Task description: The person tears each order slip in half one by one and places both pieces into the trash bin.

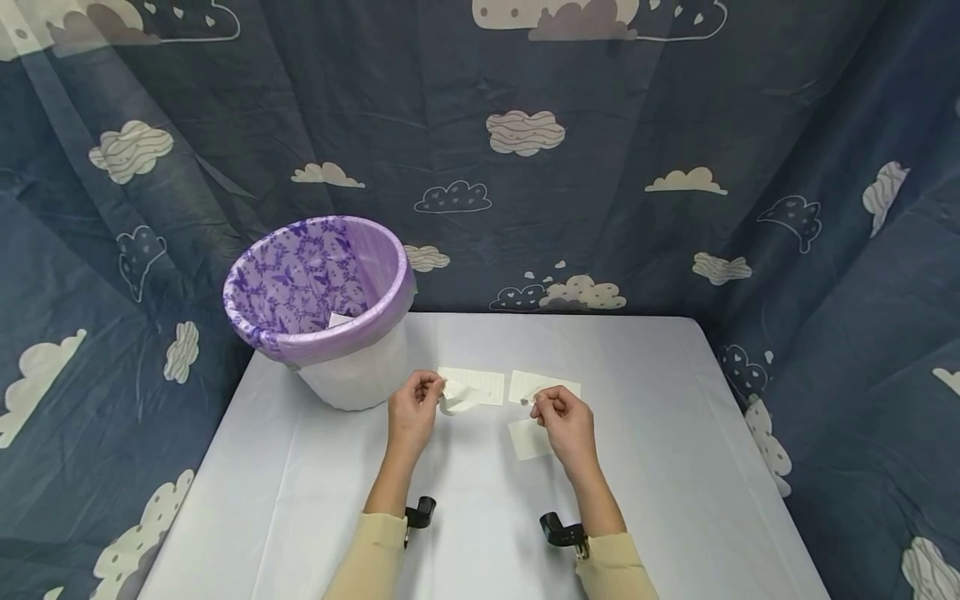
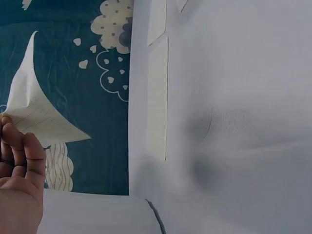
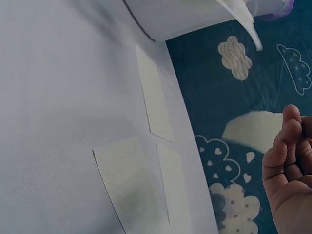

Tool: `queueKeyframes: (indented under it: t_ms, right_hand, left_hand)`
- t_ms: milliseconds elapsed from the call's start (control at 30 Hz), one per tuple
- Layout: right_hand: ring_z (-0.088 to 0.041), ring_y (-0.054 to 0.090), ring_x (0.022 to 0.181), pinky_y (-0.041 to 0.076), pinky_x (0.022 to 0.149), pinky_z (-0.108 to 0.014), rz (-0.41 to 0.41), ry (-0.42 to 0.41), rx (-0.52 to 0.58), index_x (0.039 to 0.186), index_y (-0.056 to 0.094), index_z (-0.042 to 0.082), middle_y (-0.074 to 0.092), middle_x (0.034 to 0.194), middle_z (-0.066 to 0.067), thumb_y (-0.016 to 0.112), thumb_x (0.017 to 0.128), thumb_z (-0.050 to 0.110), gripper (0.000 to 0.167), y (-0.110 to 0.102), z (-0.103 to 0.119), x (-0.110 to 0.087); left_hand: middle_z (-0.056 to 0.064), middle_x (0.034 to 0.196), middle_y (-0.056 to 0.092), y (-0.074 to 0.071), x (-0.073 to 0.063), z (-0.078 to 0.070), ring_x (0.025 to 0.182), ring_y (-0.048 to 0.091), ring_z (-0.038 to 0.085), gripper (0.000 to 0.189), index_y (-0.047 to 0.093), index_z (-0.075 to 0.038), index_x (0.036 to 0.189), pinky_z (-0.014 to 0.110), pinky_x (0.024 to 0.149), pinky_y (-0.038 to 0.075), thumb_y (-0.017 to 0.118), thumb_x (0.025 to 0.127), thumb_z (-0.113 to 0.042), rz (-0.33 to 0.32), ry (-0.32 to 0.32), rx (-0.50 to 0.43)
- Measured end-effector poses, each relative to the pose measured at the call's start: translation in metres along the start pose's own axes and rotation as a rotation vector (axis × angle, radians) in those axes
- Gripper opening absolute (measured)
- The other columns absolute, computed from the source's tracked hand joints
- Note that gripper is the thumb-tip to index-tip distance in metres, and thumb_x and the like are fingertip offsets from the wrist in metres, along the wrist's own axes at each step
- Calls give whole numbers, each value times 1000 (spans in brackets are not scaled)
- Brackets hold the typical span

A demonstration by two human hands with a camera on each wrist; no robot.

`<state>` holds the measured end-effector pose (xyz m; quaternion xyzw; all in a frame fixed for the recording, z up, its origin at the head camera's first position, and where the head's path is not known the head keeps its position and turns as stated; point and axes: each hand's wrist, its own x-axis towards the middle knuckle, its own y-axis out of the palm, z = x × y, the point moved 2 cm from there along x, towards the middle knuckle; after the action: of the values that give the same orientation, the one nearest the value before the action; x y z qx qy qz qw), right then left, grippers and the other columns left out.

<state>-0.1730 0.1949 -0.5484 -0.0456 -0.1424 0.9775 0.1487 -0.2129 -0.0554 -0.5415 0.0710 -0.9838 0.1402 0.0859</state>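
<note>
Over the table, my left hand (image 1: 412, 412) pinches a cream piece of paper (image 2: 44, 109) by one edge. That paper is bent, with faint writing on it in the left wrist view. My right hand (image 1: 568, 425) holds a smaller cream paper scrap (image 3: 253, 129) between thumb and fingertips. Two lined paper pieces lie side by side beyond the hands: a left one (image 1: 487, 382) and a right one (image 1: 558, 386). Another paper piece (image 1: 528, 440) lies nearer, partly hidden by my right hand.
To the left stands a white bin (image 1: 360, 375) with a purple patterned bag (image 1: 378, 321) over its rim. A white paper bit (image 1: 339, 319) shows inside it. The white-covered table (image 1: 480, 533) is bordered by a dark cloud-print curtain (image 1: 585, 225).
</note>
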Motion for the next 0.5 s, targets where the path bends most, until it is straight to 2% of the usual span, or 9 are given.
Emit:
queueKeyframes:
  t_ms: [133,233,367,500]
  right_hand:
    - [-10,67,72,57,72,-24,1,-5,19,103,73,3,75,81,-4,66,105,12,12,-1,0,1]
    - [-11,70,75,60,74,-23,19,-22,30,109,76,1,78,86,-9,67,104,12,15,0,1,2]
    - [-10,72,78,60,76,-22,25,-55,13,114,77,1,80,93,-14,67,104,12,18,3,4,2]
    - [-6,71,78,60,76,-20,5,-104,-12,113,76,1,80,97,-15,66,105,10,16,5,12,4]
  left_hand:
    - [11,90,74,-2,-1,0,78,66,12,9,72,-7,100,17,69,54,71,103,-16,31,-14,-35]
    - [11,90,75,-1,-2,0,78,68,13,10,72,-7,99,19,69,55,70,103,-16,63,8,-38]
    - [10,88,75,1,-3,-2,77,67,12,7,72,-7,99,20,67,53,71,102,-13,70,63,2]
    - [10,90,76,3,-3,-9,77,69,15,5,72,-4,102,23,70,57,72,101,-9,52,173,62]
